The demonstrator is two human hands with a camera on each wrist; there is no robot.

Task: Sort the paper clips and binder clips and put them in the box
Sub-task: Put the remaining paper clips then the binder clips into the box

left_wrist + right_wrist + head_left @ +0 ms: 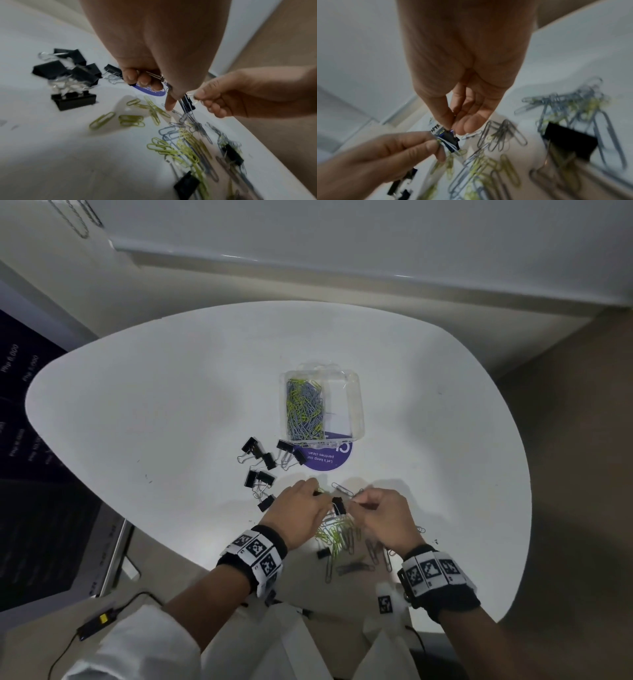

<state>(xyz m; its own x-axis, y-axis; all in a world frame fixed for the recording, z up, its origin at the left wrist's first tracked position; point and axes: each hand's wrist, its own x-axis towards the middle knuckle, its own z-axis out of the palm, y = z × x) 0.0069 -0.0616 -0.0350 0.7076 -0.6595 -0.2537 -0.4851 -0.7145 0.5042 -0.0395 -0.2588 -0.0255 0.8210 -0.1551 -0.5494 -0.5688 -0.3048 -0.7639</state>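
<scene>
A small black binder clip (339, 505) hangs just above the table between my two hands, with grey paper clips caught on it. My left hand (317, 497) pinches those paper clips (442, 142) beside the clip's body. My right hand (358, 501) pinches the binder clip (452, 139) by its wire handle (193, 94). Under both hands lies a loose pile of yellow-green and grey paper clips (339, 537). The clear plastic box (356, 405) stands farther back, its left compartment full of paper clips (305, 409); the right one looks empty.
Several black binder clips (262, 463) lie in a group left of the box. More binder clips sit in the pile (322, 553), (570, 140). A purple round sticker (329, 457) lies by the box. The table's near edge (462, 616) runs behind my wrists.
</scene>
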